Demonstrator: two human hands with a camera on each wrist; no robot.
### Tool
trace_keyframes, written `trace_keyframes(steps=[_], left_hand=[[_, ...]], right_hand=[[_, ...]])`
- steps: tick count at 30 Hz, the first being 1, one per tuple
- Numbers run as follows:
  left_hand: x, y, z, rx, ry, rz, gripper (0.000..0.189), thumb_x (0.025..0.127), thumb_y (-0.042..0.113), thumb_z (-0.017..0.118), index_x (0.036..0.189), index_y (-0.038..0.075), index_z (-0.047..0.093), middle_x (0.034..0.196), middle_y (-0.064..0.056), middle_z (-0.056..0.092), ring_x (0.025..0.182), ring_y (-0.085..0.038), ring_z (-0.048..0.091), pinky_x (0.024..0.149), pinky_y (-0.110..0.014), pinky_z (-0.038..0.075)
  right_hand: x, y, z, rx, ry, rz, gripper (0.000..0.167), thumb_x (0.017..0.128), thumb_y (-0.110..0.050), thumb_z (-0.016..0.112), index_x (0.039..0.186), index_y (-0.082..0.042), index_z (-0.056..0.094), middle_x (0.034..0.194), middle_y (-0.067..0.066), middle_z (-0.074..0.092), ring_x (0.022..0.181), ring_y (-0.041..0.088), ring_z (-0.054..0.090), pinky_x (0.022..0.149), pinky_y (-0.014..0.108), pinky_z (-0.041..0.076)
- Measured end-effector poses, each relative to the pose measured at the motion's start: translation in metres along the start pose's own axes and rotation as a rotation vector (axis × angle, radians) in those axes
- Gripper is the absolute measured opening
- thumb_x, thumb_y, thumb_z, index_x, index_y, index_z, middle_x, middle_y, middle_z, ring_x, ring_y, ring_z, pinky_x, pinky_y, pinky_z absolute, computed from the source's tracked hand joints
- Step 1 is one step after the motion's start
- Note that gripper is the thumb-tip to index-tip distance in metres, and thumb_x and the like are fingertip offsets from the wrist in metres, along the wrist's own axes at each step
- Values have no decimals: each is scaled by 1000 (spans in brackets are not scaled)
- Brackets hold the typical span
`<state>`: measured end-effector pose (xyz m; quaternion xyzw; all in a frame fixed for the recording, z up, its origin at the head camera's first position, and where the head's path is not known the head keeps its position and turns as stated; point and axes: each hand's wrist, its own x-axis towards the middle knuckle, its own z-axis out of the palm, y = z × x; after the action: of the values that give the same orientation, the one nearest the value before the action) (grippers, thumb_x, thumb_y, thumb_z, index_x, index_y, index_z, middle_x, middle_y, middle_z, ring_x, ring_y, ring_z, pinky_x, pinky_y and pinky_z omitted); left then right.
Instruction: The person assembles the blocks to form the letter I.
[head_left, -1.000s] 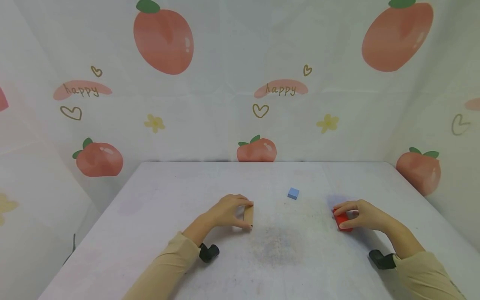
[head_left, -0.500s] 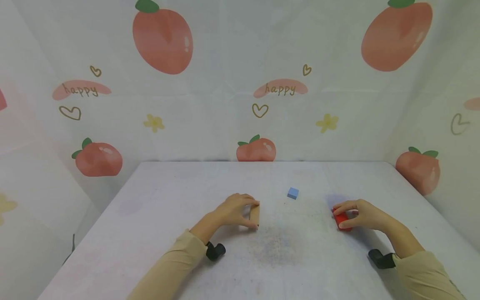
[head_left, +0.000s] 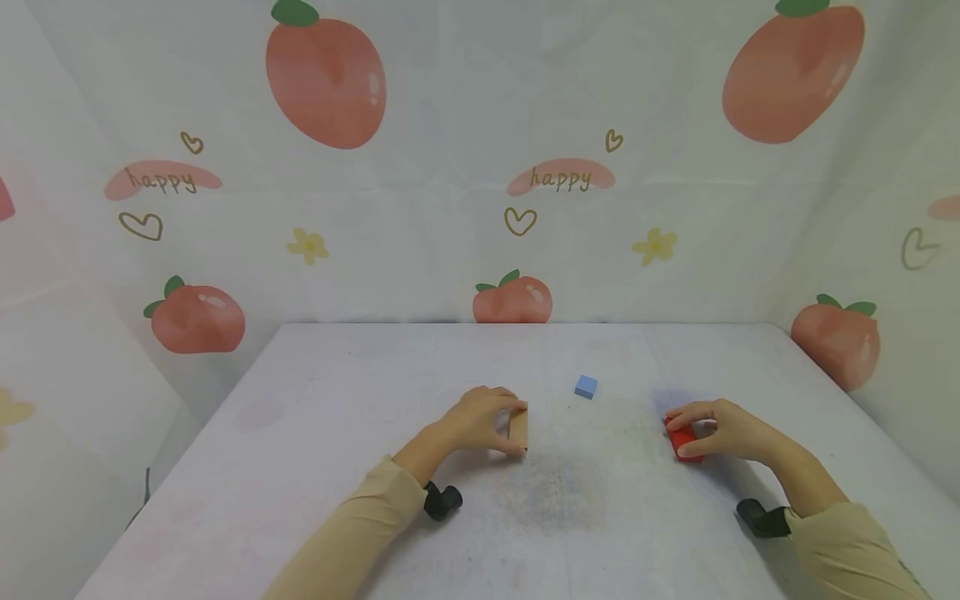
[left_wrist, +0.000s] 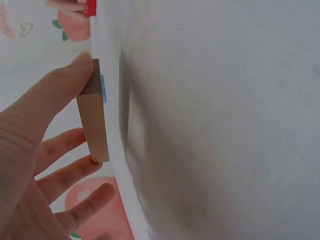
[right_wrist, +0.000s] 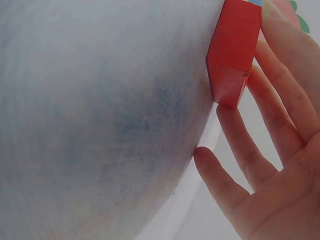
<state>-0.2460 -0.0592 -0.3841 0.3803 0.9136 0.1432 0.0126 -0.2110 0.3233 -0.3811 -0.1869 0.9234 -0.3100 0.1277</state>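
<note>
Between the thumb and fingertips of my left hand (head_left: 480, 421) is a tan wooden block (left_wrist: 93, 125). A gap shows between this block and its shadow in the left wrist view, so it is just above the table. My right hand (head_left: 735, 432) holds a red block (right_wrist: 234, 52) at its ends, with the thumb nearer me in the head view. The red block appears to rest on the table. Farther back, between the two hands, lies a small blue block (head_left: 587, 387), apart from both; its edge peeks out behind the wooden block in the left wrist view.
The white table (head_left: 375, 358) has a greyish smudge (head_left: 555, 492) near its middle. A fruit-printed cloth (head_left: 442, 125) hangs behind the table and along its sides. Black wrist mounts (head_left: 442, 502) stick out below both wrists.
My left hand has carried the wooden block a short way to the right. The right hand, the red block and the blue block have stayed in place.
</note>
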Motion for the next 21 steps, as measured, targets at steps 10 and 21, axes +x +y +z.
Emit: trace_keyframes(steps=[10, 21], left_hand=[[5, 9, -1, -25, -39, -53, 64, 73, 45, 76, 126, 14, 59, 124, -3, 61, 115, -21, 55, 99, -38, 41], [14, 16, 1, 4, -60, -85, 65, 72, 48, 75, 127, 16, 59, 126, -1, 60, 115, -20, 54, 98, -36, 41]], right_hand=[[0, 1, 1, -18, 7, -17, 31, 77, -23, 75, 105, -9, 71, 121, 20, 61, 114, 45, 46, 92, 61, 43], [0, 3, 0, -24, 16, -33, 31, 77, -25, 75, 104, -11, 71, 121, 18, 62, 108, 15, 53, 92, 59, 44]])
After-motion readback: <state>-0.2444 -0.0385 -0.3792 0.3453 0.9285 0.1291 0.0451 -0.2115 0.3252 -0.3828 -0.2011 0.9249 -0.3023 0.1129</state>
